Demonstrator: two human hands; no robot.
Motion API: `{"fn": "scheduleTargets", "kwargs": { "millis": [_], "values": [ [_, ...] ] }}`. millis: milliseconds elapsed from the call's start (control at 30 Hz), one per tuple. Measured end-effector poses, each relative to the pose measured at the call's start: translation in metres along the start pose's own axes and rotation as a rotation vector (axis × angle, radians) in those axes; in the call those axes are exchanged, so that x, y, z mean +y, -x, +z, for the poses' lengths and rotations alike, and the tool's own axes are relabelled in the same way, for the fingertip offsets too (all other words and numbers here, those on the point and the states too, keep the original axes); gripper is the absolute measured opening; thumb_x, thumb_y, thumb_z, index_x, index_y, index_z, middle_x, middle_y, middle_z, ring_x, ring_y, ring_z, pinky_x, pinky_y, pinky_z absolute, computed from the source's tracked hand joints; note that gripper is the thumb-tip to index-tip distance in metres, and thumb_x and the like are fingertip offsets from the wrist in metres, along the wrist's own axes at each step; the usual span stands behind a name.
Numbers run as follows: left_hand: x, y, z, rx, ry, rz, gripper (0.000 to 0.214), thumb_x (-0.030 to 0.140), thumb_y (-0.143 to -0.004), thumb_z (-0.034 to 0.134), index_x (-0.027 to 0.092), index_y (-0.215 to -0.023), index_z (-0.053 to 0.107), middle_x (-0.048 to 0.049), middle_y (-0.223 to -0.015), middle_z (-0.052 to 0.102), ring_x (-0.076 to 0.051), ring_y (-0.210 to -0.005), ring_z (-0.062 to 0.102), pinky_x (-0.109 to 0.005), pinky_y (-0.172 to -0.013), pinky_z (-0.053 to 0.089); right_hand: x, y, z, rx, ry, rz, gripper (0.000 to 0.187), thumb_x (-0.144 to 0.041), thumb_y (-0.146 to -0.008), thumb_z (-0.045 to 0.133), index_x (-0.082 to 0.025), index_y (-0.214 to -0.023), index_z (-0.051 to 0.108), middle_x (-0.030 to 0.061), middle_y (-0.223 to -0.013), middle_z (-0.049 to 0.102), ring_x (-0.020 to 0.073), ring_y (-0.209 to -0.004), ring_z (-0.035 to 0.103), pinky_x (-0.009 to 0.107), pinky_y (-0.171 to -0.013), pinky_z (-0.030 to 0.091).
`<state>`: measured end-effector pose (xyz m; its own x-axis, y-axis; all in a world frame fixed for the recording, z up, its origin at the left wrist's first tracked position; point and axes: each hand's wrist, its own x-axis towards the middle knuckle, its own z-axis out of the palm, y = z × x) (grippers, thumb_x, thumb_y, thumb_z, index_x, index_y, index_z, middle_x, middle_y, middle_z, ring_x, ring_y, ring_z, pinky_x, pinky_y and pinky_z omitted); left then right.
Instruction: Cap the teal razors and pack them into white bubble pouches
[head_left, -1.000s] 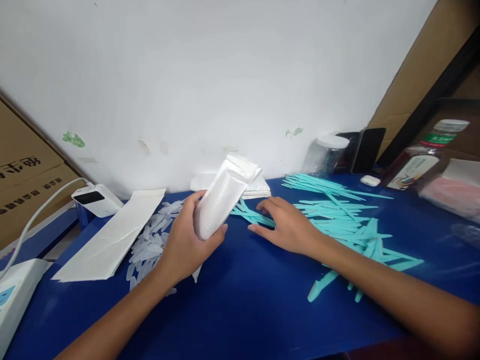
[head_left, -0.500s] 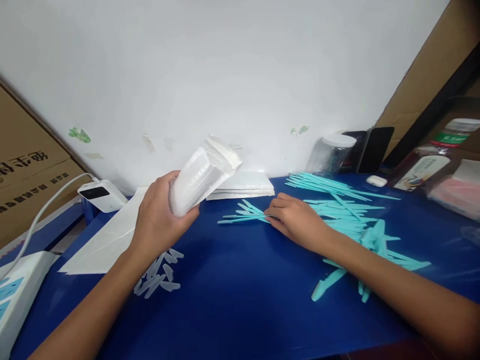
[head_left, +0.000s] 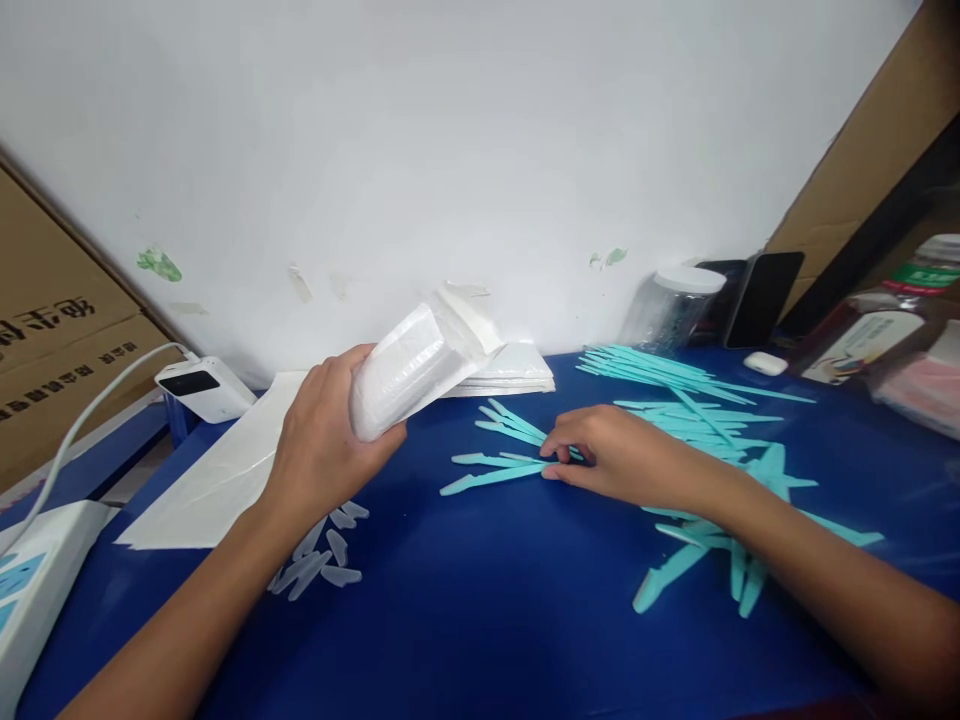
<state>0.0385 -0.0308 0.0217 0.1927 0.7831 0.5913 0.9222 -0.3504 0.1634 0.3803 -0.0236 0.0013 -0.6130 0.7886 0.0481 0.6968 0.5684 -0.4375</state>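
Note:
My left hand (head_left: 330, 430) is wrapped round a white padded bubble mailer (head_left: 401, 370), raised above the table and tilted, its flap end pointing up and right. Low over the tabletop, my right hand (head_left: 600, 450) has thumb and fingertips pinched at the handle ends of a few teal eyebrow razors (head_left: 491, 477). More razors (head_left: 510, 420) fan out just behind those fingertips. Right of that hand lies a loose pile of teal eyebrow razors (head_left: 697, 425), partly covered by my forearm. Small translucent blade caps (head_left: 337, 545) are scattered by my left wrist.
Flat white mailers (head_left: 217, 470) lie at left, and another stack (head_left: 517, 370) is against the wall. A white power bank (head_left: 202, 388) with a cable and a power strip (head_left: 45, 580) are at left. A jar (head_left: 675, 305), phone (head_left: 763, 300) and bottle (head_left: 870, 325) stand at right.
The razors at my right fingertips have spread from a tight bunch into two fanned groups. The view has shifted slightly; my left hand still holds the mailer.

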Motion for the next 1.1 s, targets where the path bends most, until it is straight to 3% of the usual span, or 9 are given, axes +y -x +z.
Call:
{"fn": "scheduleTargets", "kwargs": {
  "millis": [133, 300, 467, 567, 667, 767, 933, 1100],
  "values": [
    [0.001, 0.001, 0.0, -0.021, 0.012, 0.02, 0.08, 0.034, -0.08, 0.077, 0.023, -0.152, 0.044, -0.0147, -0.143, 0.063, -0.04, -0.129, 0.062, -0.05, -0.097, 0.055, 0.002, 0.0, -0.003, 0.007, -0.052, 0.017, 0.031, -0.05, -0.103, 0.066, -0.024, -0.102, 0.083, 0.006, -0.091, 0.079, 0.0216, -0.075, 0.07, 0.032, -0.06, 0.044],
    [0.0, 0.001, 0.001, -0.045, 0.018, 0.049, 0.082, 0.035, -0.08, 0.077, 0.023, -0.154, 0.044, -0.0148, -0.142, 0.062, -0.04, -0.126, 0.063, -0.052, -0.099, 0.055, 0.004, 0.002, -0.01, -0.053, -0.011, 0.074, 0.02, -0.04, -0.098, 0.07, -0.024, -0.089, 0.079, 0.0053, -0.09, 0.077, 0.0211, -0.076, 0.067, 0.031, -0.06, 0.043],
    [0.0, 0.001, 0.001, -0.035, 0.006, 0.057, 0.081, 0.035, -0.081, 0.077, 0.021, -0.154, 0.045, -0.0151, -0.14, 0.063, -0.039, -0.123, 0.063, -0.051, -0.097, 0.056, 0.007, 0.006, -0.009, -0.105, -0.027, 0.144, 0.022, -0.042, -0.098, 0.068, -0.024, -0.09, 0.075, 0.0048, -0.085, 0.074, 0.021, -0.073, 0.064, 0.032, -0.057, 0.041],
    [0.002, 0.001, 0.0, -0.038, 0.002, 0.056, 0.081, 0.035, -0.081, 0.077, 0.021, -0.153, 0.045, -0.0153, -0.141, 0.063, -0.04, -0.123, 0.063, -0.051, -0.096, 0.056, 0.009, 0.007, -0.007, -0.111, -0.038, 0.135, 0.025, -0.045, -0.099, 0.065, -0.023, -0.091, 0.073, 0.0053, -0.085, 0.073, 0.0212, -0.072, 0.062, 0.032, -0.058, 0.041],
    [0.003, 0.001, 0.0, -0.045, 0.005, 0.051, 0.081, 0.036, -0.081, 0.077, 0.021, -0.153, 0.044, -0.0152, -0.14, 0.063, -0.04, -0.123, 0.063, -0.051, -0.096, 0.056, 0.011, 0.005, -0.005, -0.112, -0.017, 0.087, 0.018, -0.036, -0.099, 0.063, -0.022, -0.088, 0.07, 0.0049, -0.085, 0.071, 0.0202, -0.071, 0.06, 0.032, -0.061, 0.04],
    [0.001, 0.001, 0.0, -0.043, 0.002, 0.05, 0.081, 0.035, -0.081, 0.077, 0.022, -0.154, 0.044, -0.0147, -0.139, 0.064, -0.039, -0.123, 0.063, -0.05, -0.096, 0.056, 0.009, 0.001, 0.0, -0.073, 0.038, 0.029, 0.013, -0.023, -0.097, 0.061, -0.022, -0.084, 0.066, 0.0038, -0.085, 0.069, 0.0185, -0.069, 0.057, 0.032, -0.063, 0.038],
    [0.001, 0.001, 0.0, -0.038, 0.005, 0.055, 0.08, 0.035, -0.081, 0.076, 0.022, -0.153, 0.045, -0.0149, -0.139, 0.064, -0.04, -0.122, 0.063, -0.051, -0.095, 0.056, -0.001, -0.007, 0.018, 0.085, 0.137, -0.039, 0.016, -0.017, -0.101, 0.055, -0.02, -0.091, 0.068, 0.0056, -0.095, 0.071, 0.0172, -0.071, 0.06, 0.03, -0.063, 0.038],
    [0.003, 0.001, -0.001, -0.04, 0.003, 0.057, 0.08, 0.035, -0.081, 0.077, 0.021, -0.153, 0.045, -0.015, -0.137, 0.065, -0.039, -0.121, 0.063, -0.051, -0.096, 0.056, -0.009, -0.008, 0.028, 0.151, 0.135, -0.051, 0.028, -0.038, -0.11, 0.054, -0.019, -0.114, 0.074, 0.0087, -0.102, 0.072, 0.0216, -0.082, 0.066, 0.032, -0.066, 0.044]
  ]
}}
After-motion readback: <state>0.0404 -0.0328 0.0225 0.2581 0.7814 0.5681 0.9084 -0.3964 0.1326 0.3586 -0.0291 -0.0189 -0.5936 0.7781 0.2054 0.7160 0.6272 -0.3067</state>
